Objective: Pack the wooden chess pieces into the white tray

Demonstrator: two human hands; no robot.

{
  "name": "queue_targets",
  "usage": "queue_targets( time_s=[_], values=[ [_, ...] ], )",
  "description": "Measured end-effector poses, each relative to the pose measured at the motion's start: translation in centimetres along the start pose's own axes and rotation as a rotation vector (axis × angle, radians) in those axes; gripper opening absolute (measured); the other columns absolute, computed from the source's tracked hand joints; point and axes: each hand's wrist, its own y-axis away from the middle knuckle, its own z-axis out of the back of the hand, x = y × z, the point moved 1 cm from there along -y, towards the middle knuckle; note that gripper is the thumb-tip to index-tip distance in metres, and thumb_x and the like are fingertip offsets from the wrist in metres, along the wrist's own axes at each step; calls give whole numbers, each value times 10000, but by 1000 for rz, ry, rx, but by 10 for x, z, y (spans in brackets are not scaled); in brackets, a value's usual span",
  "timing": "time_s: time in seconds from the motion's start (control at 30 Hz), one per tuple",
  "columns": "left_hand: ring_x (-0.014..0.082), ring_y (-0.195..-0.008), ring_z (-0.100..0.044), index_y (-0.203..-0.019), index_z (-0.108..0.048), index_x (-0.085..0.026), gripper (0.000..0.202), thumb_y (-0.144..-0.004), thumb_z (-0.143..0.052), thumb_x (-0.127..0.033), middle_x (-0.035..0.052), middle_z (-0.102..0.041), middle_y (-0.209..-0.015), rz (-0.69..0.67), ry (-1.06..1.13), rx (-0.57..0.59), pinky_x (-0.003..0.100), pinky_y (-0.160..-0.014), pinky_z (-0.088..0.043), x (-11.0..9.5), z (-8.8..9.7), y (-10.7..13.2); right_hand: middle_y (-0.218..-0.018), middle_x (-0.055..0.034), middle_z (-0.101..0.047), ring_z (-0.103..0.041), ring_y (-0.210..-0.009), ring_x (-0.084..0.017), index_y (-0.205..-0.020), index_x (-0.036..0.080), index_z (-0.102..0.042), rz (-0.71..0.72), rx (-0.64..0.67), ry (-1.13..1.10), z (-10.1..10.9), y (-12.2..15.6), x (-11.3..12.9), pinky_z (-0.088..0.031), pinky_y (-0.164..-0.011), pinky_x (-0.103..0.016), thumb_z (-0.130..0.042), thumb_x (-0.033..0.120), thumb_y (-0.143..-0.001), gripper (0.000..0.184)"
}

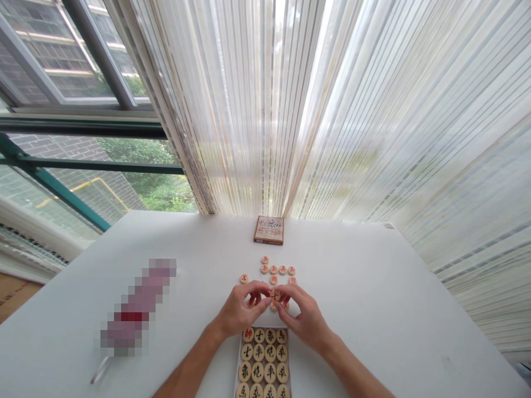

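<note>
My left hand (240, 307) and my right hand (301, 316) meet over the white table (373, 287), fingers curled. Both pinch the same round wooden chess piece (274, 294) with a red character, held between the fingertips. Several more red-marked pieces (277, 270) lie loose on the table just beyond the hands, and one (244, 278) sits apart to the left. Below my wrists lies a tray (238, 365) filled with rows of black-marked pieces (264, 362), plus one red-marked piece at its top left.
A small brown box (269, 230) stands at the table's far edge by the striped curtain (332, 110). A blurred-out pinkish object (139, 307) lies on the left of the table. Windows are at the far left.
</note>
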Motion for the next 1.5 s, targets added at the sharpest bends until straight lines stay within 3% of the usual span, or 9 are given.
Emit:
queue_targets(
  time_s=[0.3,0.53,0.77,1.07,1.3,1.5],
  values=[
    [126,-661,-598,-1068,-719,-171,230,-898,-678,-320,53,-745,-847,-16,-31,-9,239,-608,-501,1,0,0,-992,-61,-699,-659,-830,-186,-1242,275,-640,11,-1,-13,-1,0,-1,-581,-791,-345,-604,179,-940,319],
    [125,-657,-606,-1050,-726,-185,191,-899,-670,-288,40,-742,-817,-35,-41,-11,231,-598,-491,-3,2,0,-957,-50,-699,-656,-795,-173,-1122,250,-674,-61,-37,-140,-1,-3,6,-580,-744,-317,-608,170,-929,219],
    [123,-667,-608,-1032,-721,-192,168,-916,-659,-296,37,-747,-843,-34,-69,-27,233,-616,-493,-2,3,0,-986,-63,-698,-702,-899,-193,-1057,227,-655,-143,-57,-277,-3,-2,4,-609,-816,-335,-606,236,-947,121],
    [125,-680,-617,-1038,-725,-195,174,-923,-653,-305,36,-749,-847,-28,-77,-29,228,-621,-491,0,2,0,-995,-70,-724,-733,-882,-194,-1061,214,-656,-202,-54,-317,-3,-2,7,-624,-825,-340,-610,300,-969,134],
    [110,-631,-571,-1002,-742,-189,173,-915,-661,-315,30,-733,-808,-22,-89,-36,218,-605,-485,1,1,0,-1021,-71,-701,-700,-927,-200,-1076,227,-682,-171,-34,-290,-2,-2,3,-605,-843,-350,-593,244,-969,140],
    [108,-614,-554,-986,-748,-191,161,-906,-668,-306,27,-726,-787,-17,-101,-41,218,-607,-489,-1,1,0,-1007,-59,-632,-650,-860,-175,-1056,223,-650,-163,-41,-279,-3,-2,3,-587,-767,-315,-634,204,-924,134]
  ],
)
